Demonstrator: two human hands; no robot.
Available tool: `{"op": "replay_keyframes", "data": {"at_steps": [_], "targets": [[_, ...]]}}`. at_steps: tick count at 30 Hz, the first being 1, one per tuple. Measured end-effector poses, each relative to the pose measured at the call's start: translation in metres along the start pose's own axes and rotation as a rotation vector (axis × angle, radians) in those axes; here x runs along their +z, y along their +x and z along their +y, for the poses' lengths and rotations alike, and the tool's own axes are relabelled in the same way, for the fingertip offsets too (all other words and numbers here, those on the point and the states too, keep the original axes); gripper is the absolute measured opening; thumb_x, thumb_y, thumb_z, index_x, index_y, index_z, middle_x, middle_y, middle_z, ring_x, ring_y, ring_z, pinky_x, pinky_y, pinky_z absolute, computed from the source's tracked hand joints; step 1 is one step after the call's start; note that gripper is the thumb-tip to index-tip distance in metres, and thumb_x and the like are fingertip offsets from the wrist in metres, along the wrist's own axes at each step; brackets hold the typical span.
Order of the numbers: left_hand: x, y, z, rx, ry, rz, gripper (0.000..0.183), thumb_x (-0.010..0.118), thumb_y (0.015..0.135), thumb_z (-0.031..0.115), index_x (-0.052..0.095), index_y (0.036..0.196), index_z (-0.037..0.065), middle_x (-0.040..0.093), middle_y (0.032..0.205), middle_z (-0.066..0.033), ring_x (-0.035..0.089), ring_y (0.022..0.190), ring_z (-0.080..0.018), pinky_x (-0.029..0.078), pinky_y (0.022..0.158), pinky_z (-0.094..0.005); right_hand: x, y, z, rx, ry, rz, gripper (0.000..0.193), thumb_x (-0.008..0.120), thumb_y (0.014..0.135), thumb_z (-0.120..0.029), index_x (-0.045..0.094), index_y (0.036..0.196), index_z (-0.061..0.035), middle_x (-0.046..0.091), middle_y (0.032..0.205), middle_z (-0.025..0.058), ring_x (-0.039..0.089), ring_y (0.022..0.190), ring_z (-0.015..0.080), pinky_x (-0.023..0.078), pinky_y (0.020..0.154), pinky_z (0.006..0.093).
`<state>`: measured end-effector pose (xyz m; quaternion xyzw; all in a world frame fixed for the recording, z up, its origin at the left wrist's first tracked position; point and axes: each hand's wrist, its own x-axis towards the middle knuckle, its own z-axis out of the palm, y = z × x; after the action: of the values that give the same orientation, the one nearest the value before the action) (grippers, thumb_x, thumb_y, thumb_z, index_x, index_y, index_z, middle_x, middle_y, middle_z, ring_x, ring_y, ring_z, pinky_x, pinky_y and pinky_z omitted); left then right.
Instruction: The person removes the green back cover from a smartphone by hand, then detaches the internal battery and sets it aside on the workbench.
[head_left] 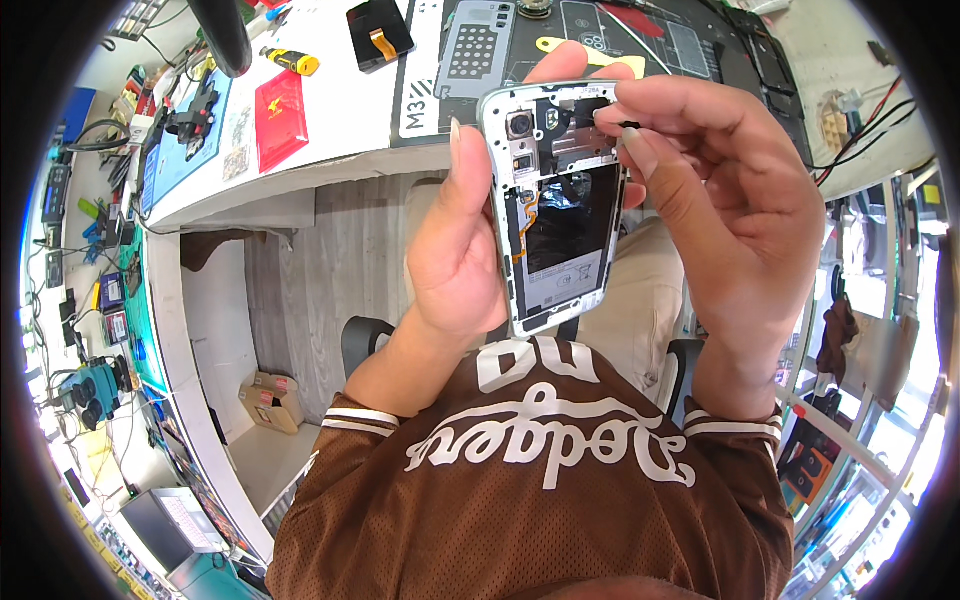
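Observation:
An opened smartphone [575,235] with a pale frame is tilted up over my lap, its inside facing me. My left hand [460,235] is closed round it, thumb along the left edge and fingers behind. Inside show a black battery [570,230], a camera module [520,124] and a thin orange flex cable [530,222]. At the upper right corner, my right hand [735,185] pinches a small dark part [630,125] between thumb and index finger. Too little of that part shows to tell its kind, or whether it is still attached to the phone.
Beyond the phone, a white workbench [340,130] carries a dark work mat [560,40], a grey phone back cover [478,50], a detached screen [379,35], a red packet [281,120] and a yellow-black tool [290,61]. A cardboard box [270,403] sits on a low shelf.

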<state>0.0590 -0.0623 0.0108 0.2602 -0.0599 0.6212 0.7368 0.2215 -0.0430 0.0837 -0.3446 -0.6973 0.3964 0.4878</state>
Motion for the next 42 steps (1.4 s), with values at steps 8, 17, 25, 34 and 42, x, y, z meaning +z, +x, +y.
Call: {"op": "replay_keyframes", "data": {"at_steps": [8, 17, 25, 34, 42], "targets": [[0.002, -0.002, 0.006, 0.109, 0.585, -0.022, 0.096, 0.047, 0.103, 0.069, 0.019, 0.169, 0.006, 0.026, 0.171, -0.0226, 0.045, 0.147, -0.0305, 0.042, 0.119, -0.0443, 0.013, -0.019, 0.005, -0.247, -0.153, 0.06, 0.026, 0.066, 0.091, 0.017, 0.068, 0.115, 0.0069, 0.07, 0.111, 0.015, 0.068, 0.099, 0.0193, 0.055, 0.087, 0.0278], [-0.017, 0.006, 0.007, 0.317, 0.344, -0.317, 0.095, 0.051, 0.099, 0.074, 0.023, 0.17, 0.016, 0.021, 0.169, -0.0301, 0.044, 0.148, -0.0421, 0.048, 0.115, -0.0522, 0.056, -0.033, 0.002, -0.561, -0.22, 0.174, 0.039, 0.076, 0.076, 0.012, 0.071, 0.11, -0.007, 0.071, 0.104, 0.0115, 0.067, 0.085, 0.0244, 0.052, 0.073, 0.0338], [-0.001, -0.001, 0.0, 0.342, 0.139, -0.263, 0.086, 0.048, 0.103, 0.069, 0.024, 0.169, 0.018, 0.021, 0.168, -0.0314, 0.045, 0.146, -0.0461, 0.053, 0.111, -0.0572, 0.069, -0.034, -0.005, -0.586, -0.211, 0.203, 0.047, 0.075, 0.071, 0.015, 0.072, 0.111, -0.0092, 0.07, 0.107, 0.0103, 0.067, 0.086, 0.0229, 0.053, 0.075, 0.0355], [-0.006, -0.001, 0.007, 0.28, 0.186, -0.273, 0.089, 0.048, 0.103, 0.07, 0.022, 0.17, 0.018, 0.021, 0.169, -0.0296, 0.045, 0.147, -0.0453, 0.049, 0.114, -0.0552, 0.048, -0.029, -0.009, -0.552, -0.152, 0.14, 0.037, 0.073, 0.077, 0.016, 0.07, 0.109, -0.003, 0.069, 0.106, 0.0138, 0.066, 0.086, 0.0245, 0.053, 0.075, 0.035], [0.001, 0.002, 0.014, 0.206, 0.33, -0.281, 0.092, 0.042, 0.105, 0.07, 0.018, 0.17, 0.01, 0.022, 0.171, -0.0266, 0.044, 0.149, -0.0389, 0.04, 0.121, -0.0508, 0.024, -0.018, 0.003, -0.388, 0.054, 0.086, 0.033, 0.067, 0.091, 0.017, 0.064, 0.122, 0.0049, 0.062, 0.121, 0.0168, 0.06, 0.104, 0.0165, 0.049, 0.091, 0.0283]]}}
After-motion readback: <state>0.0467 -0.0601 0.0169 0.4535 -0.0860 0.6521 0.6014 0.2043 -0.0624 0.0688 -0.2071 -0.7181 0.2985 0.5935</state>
